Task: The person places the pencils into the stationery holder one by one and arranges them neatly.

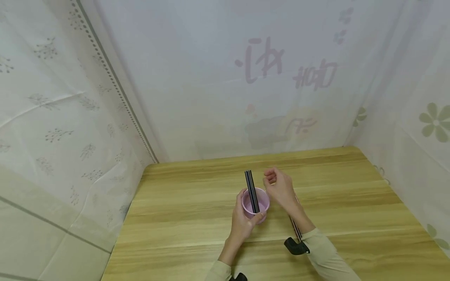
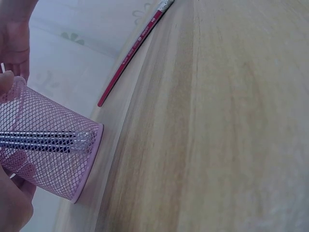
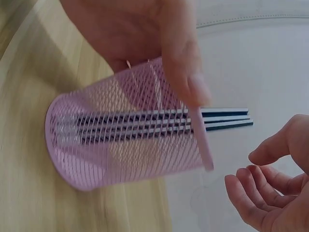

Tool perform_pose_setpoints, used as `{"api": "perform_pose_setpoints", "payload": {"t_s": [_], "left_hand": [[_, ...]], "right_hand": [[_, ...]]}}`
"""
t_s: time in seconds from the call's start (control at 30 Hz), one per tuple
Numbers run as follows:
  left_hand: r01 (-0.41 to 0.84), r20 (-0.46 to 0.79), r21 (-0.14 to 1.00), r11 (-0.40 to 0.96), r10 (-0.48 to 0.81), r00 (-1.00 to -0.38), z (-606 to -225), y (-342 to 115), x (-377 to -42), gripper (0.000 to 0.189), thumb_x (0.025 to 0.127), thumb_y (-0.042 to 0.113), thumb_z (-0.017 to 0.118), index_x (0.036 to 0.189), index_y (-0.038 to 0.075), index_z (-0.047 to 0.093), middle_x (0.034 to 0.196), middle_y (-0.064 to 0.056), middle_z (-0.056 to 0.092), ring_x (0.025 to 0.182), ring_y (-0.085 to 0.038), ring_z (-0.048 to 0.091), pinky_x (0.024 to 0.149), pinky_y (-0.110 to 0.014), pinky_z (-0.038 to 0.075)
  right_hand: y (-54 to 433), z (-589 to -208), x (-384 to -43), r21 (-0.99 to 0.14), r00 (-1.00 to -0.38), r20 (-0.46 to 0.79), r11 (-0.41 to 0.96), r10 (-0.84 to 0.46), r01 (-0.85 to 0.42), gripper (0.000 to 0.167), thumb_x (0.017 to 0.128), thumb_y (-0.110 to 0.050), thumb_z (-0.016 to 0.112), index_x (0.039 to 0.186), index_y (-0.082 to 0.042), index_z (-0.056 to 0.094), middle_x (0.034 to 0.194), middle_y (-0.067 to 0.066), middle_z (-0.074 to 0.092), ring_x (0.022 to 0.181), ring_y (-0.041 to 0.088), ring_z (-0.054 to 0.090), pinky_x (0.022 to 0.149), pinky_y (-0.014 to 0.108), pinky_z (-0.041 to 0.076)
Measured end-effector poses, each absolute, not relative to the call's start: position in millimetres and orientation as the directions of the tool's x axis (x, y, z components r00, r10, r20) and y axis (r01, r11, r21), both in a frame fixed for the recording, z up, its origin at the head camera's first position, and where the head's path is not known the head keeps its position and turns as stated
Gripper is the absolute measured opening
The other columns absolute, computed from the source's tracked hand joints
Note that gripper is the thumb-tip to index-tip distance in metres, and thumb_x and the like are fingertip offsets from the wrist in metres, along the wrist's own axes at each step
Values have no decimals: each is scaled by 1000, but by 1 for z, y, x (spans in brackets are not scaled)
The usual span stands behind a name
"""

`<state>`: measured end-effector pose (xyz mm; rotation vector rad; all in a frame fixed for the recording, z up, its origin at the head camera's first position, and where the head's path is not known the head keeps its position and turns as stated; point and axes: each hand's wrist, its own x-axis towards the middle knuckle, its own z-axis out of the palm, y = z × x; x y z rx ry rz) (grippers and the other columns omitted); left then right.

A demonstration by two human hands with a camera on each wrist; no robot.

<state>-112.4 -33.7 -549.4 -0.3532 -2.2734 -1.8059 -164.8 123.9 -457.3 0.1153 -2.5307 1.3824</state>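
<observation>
A pink mesh pencil cup (image 1: 266,201) stands on the table, and my left hand (image 1: 241,223) grips it, thumb over the near rim and fingers round the side. Dark striped pencils (image 1: 251,187) lean inside it, their upper ends above the rim; through the mesh in the right wrist view their lower ends (image 3: 67,129) are near the cup's bottom. My right hand (image 1: 280,188) is just right of the cup, fingers loosely bent and nothing between them. In the right wrist view its fingertips (image 3: 251,159) are apart from the pencil ends.
A red pencil (image 2: 133,50) lies on the wooden table (image 1: 175,218) to the right of the cup, partly covered by the right forearm in the head view. Patterned cloth (image 1: 211,78) hangs behind the table and along both sides. Black wrist mounts (image 1: 296,246) sit at the sleeves.
</observation>
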Motion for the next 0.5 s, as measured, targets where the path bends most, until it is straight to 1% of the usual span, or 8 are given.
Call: {"api": "perform_pose_setpoints", "payload": {"t_s": [0.07, 0.2, 0.33, 0.5], "left_hand": [[325, 322, 922, 211, 50, -945, -550, -33, -113, 90, 76, 27, 87, 150, 9, 38, 143, -11, 56, 126, -27, 57, 107, -50, 49], [352, 351, 910, 219, 46, -935, -553, -31, -112, 90, 76, 27, 87, 150, 7, 39, 142, -12, 57, 125, -27, 58, 106, -47, 50], [365, 364, 904, 222, 49, -930, -554, -31, -111, 90, 77, 27, 87, 150, 7, 39, 142, -12, 58, 125, -26, 59, 106, -46, 50], [347, 345, 914, 209, 47, -937, -553, -33, -112, 91, 76, 26, 87, 150, 4, 38, 144, -13, 56, 127, -30, 57, 108, -50, 48]], "right_hand": [[130, -460, -164, -813, -964, 258, 553, 58, -184, 16, 87, -1, 66, 102, 2, 67, 91, 16, 71, 82, 27, 70, 70, 28, 59], [143, -466, -162, -802, -966, 250, 573, 70, -166, 16, 88, -2, 66, 103, 2, 67, 91, 16, 71, 82, 27, 70, 67, 25, 56], [155, -472, -158, -800, -969, 229, 585, 87, -137, 17, 89, -2, 66, 105, 3, 66, 93, 16, 70, 84, 27, 69, 68, 25, 55], [168, -476, -156, -790, -966, 236, 599, 107, -127, 16, 88, -1, 65, 104, 4, 65, 93, 18, 71, 82, 28, 70, 70, 25, 55]]}}
